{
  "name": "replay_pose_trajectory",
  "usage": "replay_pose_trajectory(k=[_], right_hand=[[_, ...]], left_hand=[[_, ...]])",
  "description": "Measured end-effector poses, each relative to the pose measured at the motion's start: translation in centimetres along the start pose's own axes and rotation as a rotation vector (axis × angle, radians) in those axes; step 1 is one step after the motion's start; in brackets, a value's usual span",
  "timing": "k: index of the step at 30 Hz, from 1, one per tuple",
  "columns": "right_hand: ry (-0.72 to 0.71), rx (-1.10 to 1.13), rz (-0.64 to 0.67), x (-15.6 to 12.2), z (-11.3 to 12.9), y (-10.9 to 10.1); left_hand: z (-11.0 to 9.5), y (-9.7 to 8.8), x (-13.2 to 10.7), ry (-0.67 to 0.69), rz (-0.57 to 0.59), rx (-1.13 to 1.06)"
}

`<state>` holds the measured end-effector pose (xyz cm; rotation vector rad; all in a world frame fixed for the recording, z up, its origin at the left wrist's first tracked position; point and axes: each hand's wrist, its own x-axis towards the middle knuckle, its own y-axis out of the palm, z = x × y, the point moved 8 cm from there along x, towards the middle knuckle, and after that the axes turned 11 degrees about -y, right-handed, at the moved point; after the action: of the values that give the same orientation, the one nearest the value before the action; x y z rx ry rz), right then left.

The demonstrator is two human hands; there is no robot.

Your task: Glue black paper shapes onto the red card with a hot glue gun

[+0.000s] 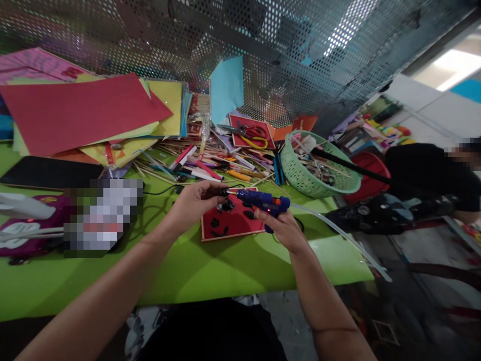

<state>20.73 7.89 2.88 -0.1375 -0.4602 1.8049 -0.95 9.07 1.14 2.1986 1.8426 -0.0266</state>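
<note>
My right hand (282, 226) is closed round the grip of a blue hot glue gun (263, 200), with a clear glue stick (338, 231) trailing out of its back to the right. The gun's nozzle points left at a small black piece (226, 205) that my left hand (195, 200) pinches between its fingertips. Both hands hover just above a red card (233, 223) with black cut-out shapes, which lies on the green table (210, 271).
Red, yellow and blue paper sheets (82, 110) are stacked at the back left. Pens, sticks and scissors (251, 134) litter the middle back. A green basket (300, 173) stands at the right. A black tablet (48, 173) lies left. Another person (424, 175) sits at the right.
</note>
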Motion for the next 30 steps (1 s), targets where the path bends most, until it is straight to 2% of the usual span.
replay_pose_trajectory(k=[8,13,30], right_hand=[[0.014,0.06,-0.016,0.1,0.13,0.01],[0.012,0.023,-0.014,-0.1,-0.33,-0.12],[-0.006,0.016,-0.022,-0.03,-0.46,-0.15]], left_hand=[[-0.17,0.12,-0.12,-0.014,0.006,-0.009],[-0.11,-0.09,-0.06,-0.025,-0.009,-0.06],[0.17,0.02,0.03,-0.011,0.016,-0.004]])
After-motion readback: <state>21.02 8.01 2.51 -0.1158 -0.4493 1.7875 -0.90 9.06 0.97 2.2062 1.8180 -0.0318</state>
